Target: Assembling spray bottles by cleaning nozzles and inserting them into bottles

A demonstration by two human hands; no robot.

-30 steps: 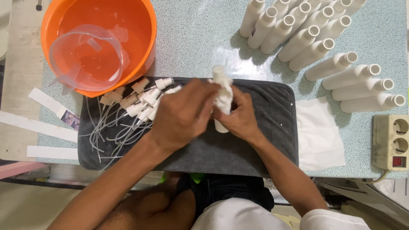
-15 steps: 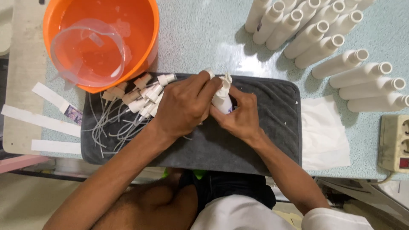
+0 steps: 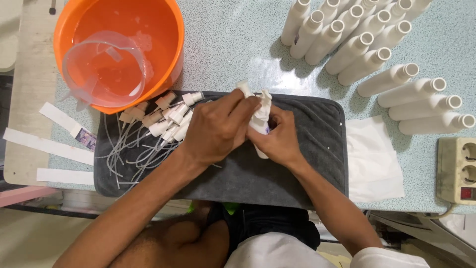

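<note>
Orange plastic tub (image 3: 163,54) sits far left on the speckled table (image 3: 233,44), a clear measuring jug (image 3: 101,69) standing inside it, likely kept close so liquid is within reach. Near left edge: white paper strips (image 3: 47,146) laid flat, apart from each other. Dark grey towel (image 3: 307,168) spread at the near edge, I judge as a pad to catch drips and stop things rolling. On its left part, a loose heap of white spray pumps (image 3: 166,124) with thin tubes trailing toward me.

Centre of towel: left hand (image 3: 215,131) curled over, fingers pressed together around a crumpled white cloth (image 3: 260,111). Right hand (image 3: 277,141) closed round a small white bottle (image 3: 260,136), holding it steady just above the towel; the cloth covers its top.

Right of towel: folded white tissue (image 3: 372,164). Far right: open-necked white bottles (image 3: 357,47), some grouped, some lying in a row. Grey power strip (image 3: 458,171) at the right edge.
</note>
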